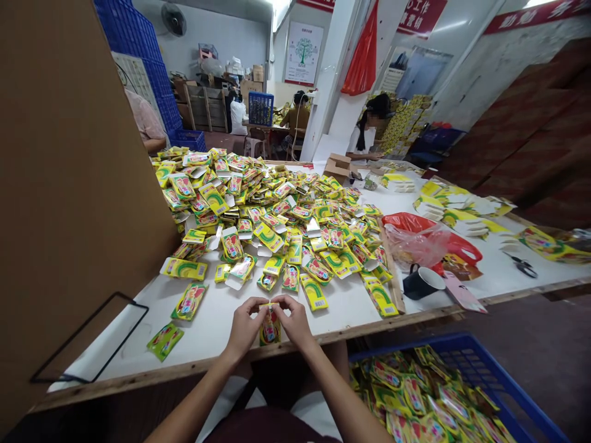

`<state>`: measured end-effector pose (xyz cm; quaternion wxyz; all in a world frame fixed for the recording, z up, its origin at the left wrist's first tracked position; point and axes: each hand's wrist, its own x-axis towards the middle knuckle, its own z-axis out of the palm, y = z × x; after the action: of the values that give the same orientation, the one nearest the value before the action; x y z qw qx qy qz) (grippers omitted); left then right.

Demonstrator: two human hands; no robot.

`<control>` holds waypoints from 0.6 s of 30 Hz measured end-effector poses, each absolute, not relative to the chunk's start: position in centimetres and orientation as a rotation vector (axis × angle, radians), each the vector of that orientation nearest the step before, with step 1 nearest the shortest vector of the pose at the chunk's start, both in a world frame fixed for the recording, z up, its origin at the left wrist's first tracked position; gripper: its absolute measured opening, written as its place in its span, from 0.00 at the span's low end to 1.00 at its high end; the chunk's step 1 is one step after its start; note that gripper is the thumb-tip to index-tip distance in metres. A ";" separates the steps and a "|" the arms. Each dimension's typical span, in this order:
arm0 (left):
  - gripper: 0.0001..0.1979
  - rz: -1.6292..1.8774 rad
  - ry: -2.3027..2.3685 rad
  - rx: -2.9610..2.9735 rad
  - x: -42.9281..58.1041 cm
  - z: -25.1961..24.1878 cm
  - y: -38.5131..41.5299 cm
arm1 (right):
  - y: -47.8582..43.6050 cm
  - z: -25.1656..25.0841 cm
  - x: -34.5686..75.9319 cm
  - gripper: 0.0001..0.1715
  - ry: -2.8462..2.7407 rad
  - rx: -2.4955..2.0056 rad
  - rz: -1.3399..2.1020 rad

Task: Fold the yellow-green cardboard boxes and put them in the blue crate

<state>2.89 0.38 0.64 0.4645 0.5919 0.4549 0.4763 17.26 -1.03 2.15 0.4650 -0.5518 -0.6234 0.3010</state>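
L hand point(243, 327) and R hand point(294, 323): both pinched shut on one yellow packet point(269, 329), fingertips meeting at its top edge, packet approx. upright. Packet is well left of black mug point(421, 283), over near edge of table point(346, 304). Packet pile point(277, 215): up-left of mug. Red bag point(415, 224): just behind mug. Scissors point(524, 266): right of mug. Blue crate point(503, 381) w/ packets: below mug.

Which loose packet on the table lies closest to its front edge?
The lone green-yellow packet at front left, beside the black frame; every other loose packet lies farther back.
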 end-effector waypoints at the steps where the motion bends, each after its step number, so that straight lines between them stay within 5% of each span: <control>1: 0.10 1.171 1.125 1.453 3.0 0.7 0.5 | -0.9 2.2 17.3 0.08 -1.521 -1.361 0.746; 13: 0.12 1.220 1.053 1.521 2.8 -0.1 -1.0 | -1.6 0.8 16.6 0.08 -1.421 -1.243 0.899; 18: 0.19 1.282 1.288 1.301 1.8 -0.6 1.1 | -4.2 4.0 20.8 0.11 -1.419 -1.440 0.649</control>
<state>1.76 1.07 -0.64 0.4379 0.5235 0.5179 0.5157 20.78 -4.23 3.99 0.4874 -0.5923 -0.5835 0.2669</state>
